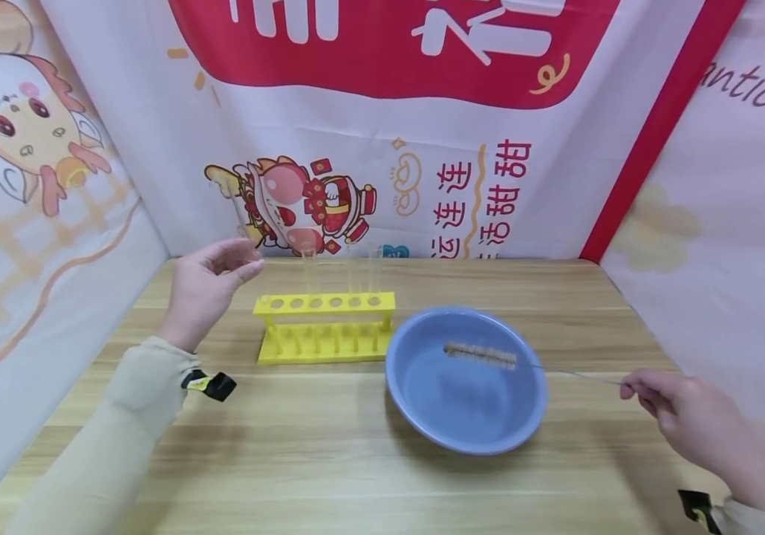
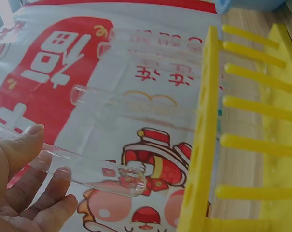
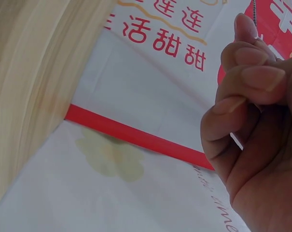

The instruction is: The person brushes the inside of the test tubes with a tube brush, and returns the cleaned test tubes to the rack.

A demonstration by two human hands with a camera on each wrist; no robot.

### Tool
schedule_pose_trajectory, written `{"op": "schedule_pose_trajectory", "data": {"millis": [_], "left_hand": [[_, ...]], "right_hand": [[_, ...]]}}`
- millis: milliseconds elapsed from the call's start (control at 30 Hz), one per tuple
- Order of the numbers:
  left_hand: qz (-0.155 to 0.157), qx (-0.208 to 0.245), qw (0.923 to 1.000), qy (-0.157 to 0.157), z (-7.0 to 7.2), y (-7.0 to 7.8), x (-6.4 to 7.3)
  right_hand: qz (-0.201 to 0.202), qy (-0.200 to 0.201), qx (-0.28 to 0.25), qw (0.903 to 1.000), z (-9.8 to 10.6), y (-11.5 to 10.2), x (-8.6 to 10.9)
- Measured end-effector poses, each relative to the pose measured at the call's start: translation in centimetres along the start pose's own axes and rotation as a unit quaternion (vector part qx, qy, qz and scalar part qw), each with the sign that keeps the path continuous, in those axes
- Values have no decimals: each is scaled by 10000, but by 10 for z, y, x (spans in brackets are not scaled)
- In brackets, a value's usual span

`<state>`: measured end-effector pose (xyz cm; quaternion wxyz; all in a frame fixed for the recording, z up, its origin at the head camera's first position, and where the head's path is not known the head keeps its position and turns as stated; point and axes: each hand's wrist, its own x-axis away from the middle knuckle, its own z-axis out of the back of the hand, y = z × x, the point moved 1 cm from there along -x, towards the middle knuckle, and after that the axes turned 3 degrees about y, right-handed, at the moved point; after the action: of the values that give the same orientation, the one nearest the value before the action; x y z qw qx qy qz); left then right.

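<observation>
My left hand pinches a clear glass test tube between thumb and fingers, above the left end of a yellow test tube rack. In the left wrist view the tube's rounded end points toward the rack, apart from it. Several clear test tubes stand in the rack. Over on the right, my right hand grips the thin wire handle of a test tube brush. The bristles hang over a blue basin. In the right wrist view the curled fingers hide most of the handle.
The rack and basin stand side by side on a wood-grain table. A printed cloth hangs behind the table's back edge, with further printed cloths at both sides.
</observation>
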<state>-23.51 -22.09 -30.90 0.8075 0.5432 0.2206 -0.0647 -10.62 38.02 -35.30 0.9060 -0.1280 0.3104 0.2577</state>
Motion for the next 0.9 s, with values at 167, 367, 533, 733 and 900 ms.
{"op": "schedule_pose_trajectory", "data": {"millis": [167, 367, 533, 733, 900], "left_hand": [[65, -135, 9997, -193, -3, -13, -7], [123, -273, 9988, -375, -7, -29, -11], [-24, -333, 9987, -392, -11, -35, -13], [4, -600, 9960, -663, -17, -43, -13], [87, -812, 9923, -927, -19, -51, -11]], "right_hand": [[40, 65, -58, 10000, 1, -2, -1], [-38, -74, -60, 9999, 1, -4, -1], [-124, -159, -38, 9998, 0, -3, -1], [-169, -165, -57, 9997, -3, -3, 0], [-165, -201, -33, 9997, -4, -3, -1]]}}
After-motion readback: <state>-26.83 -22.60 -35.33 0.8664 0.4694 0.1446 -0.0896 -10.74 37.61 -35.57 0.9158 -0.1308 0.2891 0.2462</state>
